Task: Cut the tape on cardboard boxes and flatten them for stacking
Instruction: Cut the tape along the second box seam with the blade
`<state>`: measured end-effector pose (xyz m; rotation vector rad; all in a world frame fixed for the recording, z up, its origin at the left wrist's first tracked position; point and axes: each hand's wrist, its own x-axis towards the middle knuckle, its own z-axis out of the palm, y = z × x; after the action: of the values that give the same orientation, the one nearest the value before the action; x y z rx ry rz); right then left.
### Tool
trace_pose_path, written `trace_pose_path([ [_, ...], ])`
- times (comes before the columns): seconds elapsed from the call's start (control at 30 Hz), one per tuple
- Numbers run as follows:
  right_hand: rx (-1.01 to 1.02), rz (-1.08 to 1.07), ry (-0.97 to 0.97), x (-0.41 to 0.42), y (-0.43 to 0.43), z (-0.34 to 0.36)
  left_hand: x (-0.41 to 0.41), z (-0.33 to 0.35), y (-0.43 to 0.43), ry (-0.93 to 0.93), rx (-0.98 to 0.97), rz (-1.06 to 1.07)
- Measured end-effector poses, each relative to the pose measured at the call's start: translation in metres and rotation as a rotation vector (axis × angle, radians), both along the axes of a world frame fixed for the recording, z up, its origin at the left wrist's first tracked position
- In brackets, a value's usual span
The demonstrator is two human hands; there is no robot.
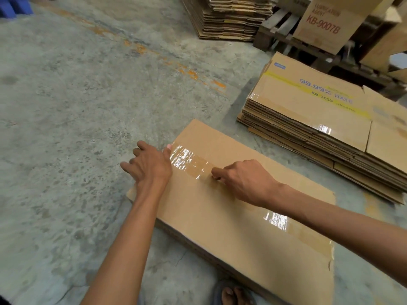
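A brown cardboard box (222, 208) stands on the concrete floor in front of me, its top sealed by a strip of clear glossy tape (189, 160) running lengthwise. My left hand (149, 165) rests on the box's far left corner, thumb on the tape end, fingers spread over the edge. My right hand (244, 180) is closed in a fist on the tape line near the middle. Something small seems pinched at its fingertips against the tape; I cannot make out what it is.
A stack of flattened boxes (319, 119) with blue print lies to the right. Another flat stack (229, 16) sits at the back. A wooden pallet (286, 40) with an upright printed box (326, 20) is at the far right. My sandalled foot (233, 296) shows below.
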<state>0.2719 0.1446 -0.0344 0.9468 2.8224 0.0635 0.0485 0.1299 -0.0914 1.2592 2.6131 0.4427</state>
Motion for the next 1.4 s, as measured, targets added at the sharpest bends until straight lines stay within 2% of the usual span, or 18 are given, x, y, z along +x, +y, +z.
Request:
trace_pose_path([
  [0.1, 0.028, -0.023, 0.007, -0.005, -0.003, -0.001, 0.009, -0.003, 0.008, -0.069, -0.039, -0.007],
  [0.3, 0.082, -0.101, 0.018, -0.073, 0.037, 0.003, -0.052, 0.0, 0.064, -0.007, 0.004, 0.023],
  [0.37, 0.124, -0.099, 0.025, -0.102, 0.056, 0.006, -0.066, 0.003, 0.081, 0.088, 0.055, -0.065],
  [0.43, 0.159, -0.085, 0.024, -0.119, 0.071, 0.007, -0.067, -0.004, 0.088, 0.113, 0.101, -0.257],
  [0.5, 0.166, -0.067, 0.022, -0.123, 0.075, 0.008, -0.067, -0.017, 0.085, 0.134, 0.036, -0.37],
  [0.7, 0.114, -0.011, 0.001, -0.087, 0.064, 0.011, -0.067, -0.023, 0.084, 0.183, 0.011, -0.368],
  [0.93, -0.001, -0.071, 0.0, -0.003, 0.031, 0.004, -0.071, -0.027, 0.084, 0.204, 0.017, -0.362],
  [1.07, 0.009, -0.128, 0.013, 0.026, 0.014, 0.0, -0.069, -0.025, 0.086, 0.206, 0.002, -0.382],
  [1.2, 0.09, -0.156, -0.043, 0.019, 0.012, -0.004, -0.038, -0.015, 0.082, 0.145, -0.061, -0.257],
  [1.33, 0.116, -0.142, -0.05, 0.022, 0.012, -0.004, 0.058, -0.016, 0.064, 0.153, 0.01, -0.554],
  [1.4, 0.109, -0.129, -0.027, 0.03, 0.012, -0.004, 0.078, -0.022, 0.06, 0.176, 0.028, -0.572],
])
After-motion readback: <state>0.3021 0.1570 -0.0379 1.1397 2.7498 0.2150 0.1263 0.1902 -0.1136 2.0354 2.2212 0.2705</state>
